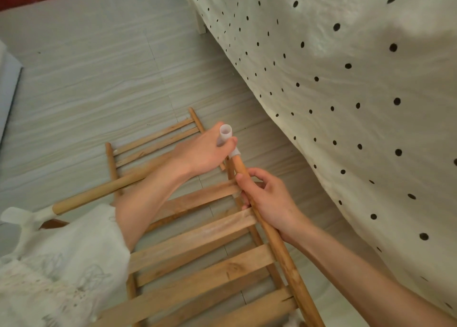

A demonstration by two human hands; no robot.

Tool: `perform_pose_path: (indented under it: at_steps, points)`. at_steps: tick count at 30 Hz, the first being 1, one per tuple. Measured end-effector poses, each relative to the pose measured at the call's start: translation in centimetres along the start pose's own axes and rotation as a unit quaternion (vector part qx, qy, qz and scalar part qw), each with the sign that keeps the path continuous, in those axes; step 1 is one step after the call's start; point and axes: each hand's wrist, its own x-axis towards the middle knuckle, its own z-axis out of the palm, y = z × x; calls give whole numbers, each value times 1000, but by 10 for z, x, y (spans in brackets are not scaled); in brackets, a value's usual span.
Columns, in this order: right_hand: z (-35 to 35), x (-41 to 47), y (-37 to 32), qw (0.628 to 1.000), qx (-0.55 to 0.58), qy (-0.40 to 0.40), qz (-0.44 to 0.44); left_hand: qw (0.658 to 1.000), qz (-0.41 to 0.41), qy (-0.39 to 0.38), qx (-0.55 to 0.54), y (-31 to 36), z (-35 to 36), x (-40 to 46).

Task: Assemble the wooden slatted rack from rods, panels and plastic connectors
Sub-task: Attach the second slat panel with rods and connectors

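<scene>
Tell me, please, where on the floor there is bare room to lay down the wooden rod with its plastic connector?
Bare pale tiled floor lies above the small wooden slatted panel, left of the polka-dot cloth. A narrower strip runs between the large slatted panel and that cloth. It is crowded around both hands and panels.

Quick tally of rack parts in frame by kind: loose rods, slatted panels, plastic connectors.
Rods: 2, the right rod held by the right hand and the left rod.
Slatted panels: 2, near panel and far panel.
Plastic connectors: 2, one gripped by the left hand, one on the left rod.
Total: 6
</scene>
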Motion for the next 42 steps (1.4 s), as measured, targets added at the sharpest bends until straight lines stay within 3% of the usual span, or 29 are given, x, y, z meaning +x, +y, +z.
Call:
perform_pose_path:
  at_steps: [20,23,27,31,36,42]
  points:
    - [7,12,-10,1000,-9,-11,13,1000,-7,5,19,-2,-1,-8]
    - [3,5,-12,996,-85,-2,21,999,-11,32,-1,0,-2,-6]
    - [0,-12,-14,981,-168,-67,68,998,-29,58,8,6,0,-6]
    - [4,-11,-19,966,-248,-48,45,995,-30,77,51,6,4,-11]
    - [9,-6,-22,966,-251,-41,47,990,-18,118,76,6,8,-14]
    - [13,10,-31,958,-281,-37,38,989,7,91,116,1,-2,-10]
